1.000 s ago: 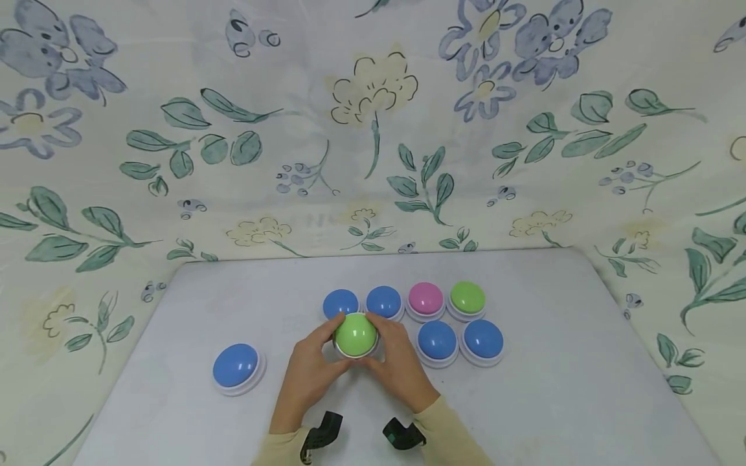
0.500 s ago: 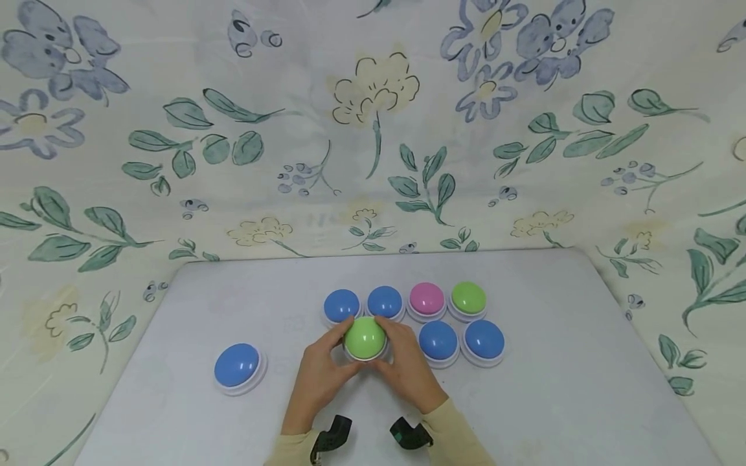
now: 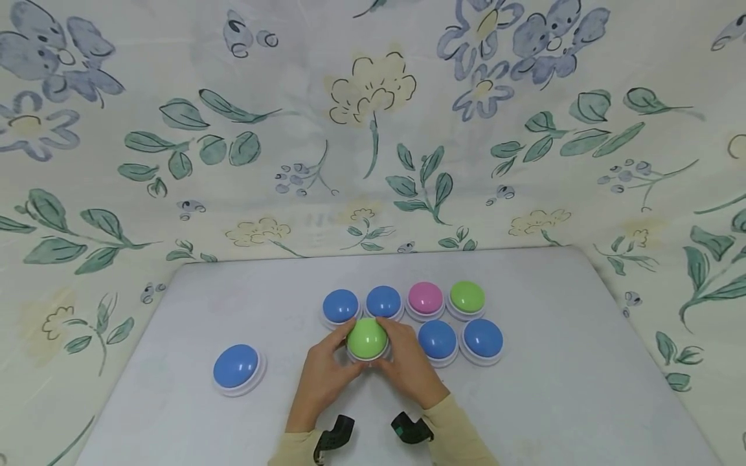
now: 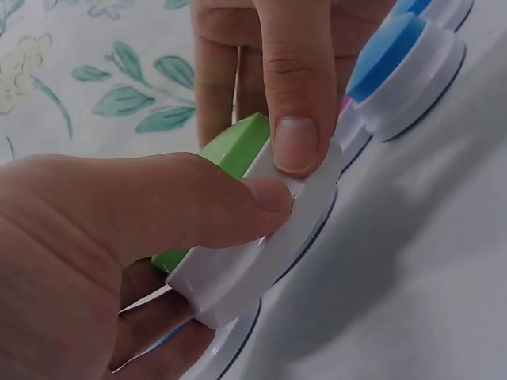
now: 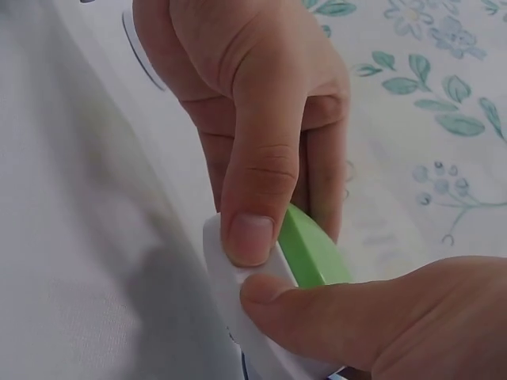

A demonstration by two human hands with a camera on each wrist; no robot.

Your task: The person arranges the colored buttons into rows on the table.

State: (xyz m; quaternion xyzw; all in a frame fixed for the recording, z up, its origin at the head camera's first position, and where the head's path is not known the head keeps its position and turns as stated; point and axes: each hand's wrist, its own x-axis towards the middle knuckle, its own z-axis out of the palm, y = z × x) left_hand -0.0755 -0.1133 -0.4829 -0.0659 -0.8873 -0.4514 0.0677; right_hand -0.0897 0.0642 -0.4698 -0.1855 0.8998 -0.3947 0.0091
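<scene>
Both hands grip a green dome push button (image 3: 367,338) with a white base, in the front row's leftmost spot. My left hand (image 3: 326,370) holds its left side and my right hand (image 3: 410,364) its right side. In the left wrist view both thumbs press the front of the white base (image 4: 230,286). The right wrist view shows the thumbs close together on that rim, with the green dome (image 5: 313,249) behind them. Just to the right sits a blue push button (image 3: 438,339), with another blue one (image 3: 483,338) beyond it. Whether the held button touches the table is hard to tell.
Behind stands a row: two blue buttons, the left one (image 3: 340,305) and its neighbour (image 3: 383,301), then a pink button (image 3: 425,298) and a green one (image 3: 467,296). A lone blue button (image 3: 236,366) lies left on the white table (image 3: 571,388). Floral cloth (image 3: 373,194) hangs behind.
Both hands have shifted slightly right and toward the body with the green push button, uncovering more of the blue button behind it. Over the last half second they barely move.
</scene>
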